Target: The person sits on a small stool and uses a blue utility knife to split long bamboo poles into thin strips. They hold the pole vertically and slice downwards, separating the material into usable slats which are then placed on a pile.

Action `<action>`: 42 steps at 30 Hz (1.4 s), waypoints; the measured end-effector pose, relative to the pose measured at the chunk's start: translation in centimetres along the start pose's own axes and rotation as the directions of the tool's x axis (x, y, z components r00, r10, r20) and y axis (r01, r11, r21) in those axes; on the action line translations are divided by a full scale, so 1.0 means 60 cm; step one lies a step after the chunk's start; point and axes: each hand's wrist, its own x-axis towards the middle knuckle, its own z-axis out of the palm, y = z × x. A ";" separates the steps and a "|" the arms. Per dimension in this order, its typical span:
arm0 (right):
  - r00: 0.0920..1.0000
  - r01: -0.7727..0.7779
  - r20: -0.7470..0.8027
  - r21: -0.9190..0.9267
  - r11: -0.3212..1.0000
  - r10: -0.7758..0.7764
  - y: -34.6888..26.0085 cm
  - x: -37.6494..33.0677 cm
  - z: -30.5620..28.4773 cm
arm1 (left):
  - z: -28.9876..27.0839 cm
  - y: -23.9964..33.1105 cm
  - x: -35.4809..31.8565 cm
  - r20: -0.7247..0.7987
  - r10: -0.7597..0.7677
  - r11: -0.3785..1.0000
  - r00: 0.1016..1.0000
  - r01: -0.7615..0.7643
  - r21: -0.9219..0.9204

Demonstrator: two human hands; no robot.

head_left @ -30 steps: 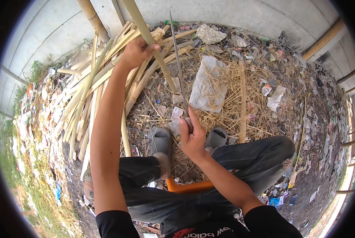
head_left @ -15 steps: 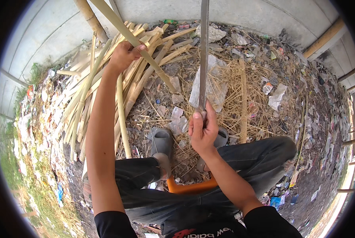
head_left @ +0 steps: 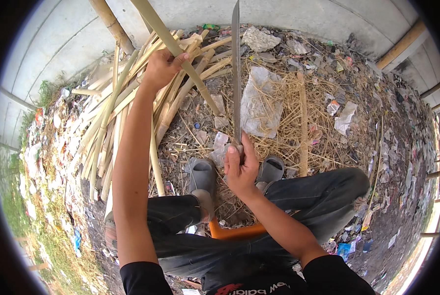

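Note:
My left hand point(head_left: 162, 69) is closed round a long, pale green bamboo strip point(head_left: 196, 78), which slants from the upper left down toward the ground near the middle. Upright in my right hand point(head_left: 241, 169) stands a long-bladed machete point(head_left: 236, 73), its dark blade pointing away from me and its handle mostly hidden by my fingers. The blade is to the right of the bamboo strip, apart from it. Beneath and left of my left hand lies a pile of split bamboo strips point(head_left: 173, 105), pale yellow and green.
A flat stone slab point(head_left: 262, 110) lies among straw-like shavings point(head_left: 291, 118), with a bamboo piece point(head_left: 303, 132) to its right. Litter covers the ground. A concrete wall point(head_left: 308, 19) with a bamboo pole point(head_left: 113, 25) stands behind. I sit on an orange stool point(head_left: 237, 232), grey sandals point(head_left: 202, 179) in front.
The machete has moved left with my right hand, closer to the bamboo strip, uncovering more of the slab. My left hand has shifted slightly right and nearer, still holding the strip.

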 end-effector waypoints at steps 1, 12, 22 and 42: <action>0.994 -0.103 0.022 -0.016 0.995 0.103 0.024 -0.014 -0.002 | 0.003 -0.001 0.004 -0.012 0.012 1.000 1.000 -0.012 0.014; 0.999 0.047 -0.022 0.147 0.988 -0.044 -0.039 0.025 -0.020 | -0.009 0.013 -0.009 -0.030 -0.040 0.998 0.999 0.042 0.040; 0.835 -0.548 0.022 0.125 0.827 0.550 -0.007 0.000 -0.029 | -0.015 0.008 -0.014 0.011 -0.050 0.997 0.999 0.049 0.054; 0.998 -0.059 -0.024 0.183 0.981 0.065 -0.091 0.035 -0.031 | -0.020 0.039 -0.020 0.378 0.007 0.974 0.926 0.078 -0.211</action>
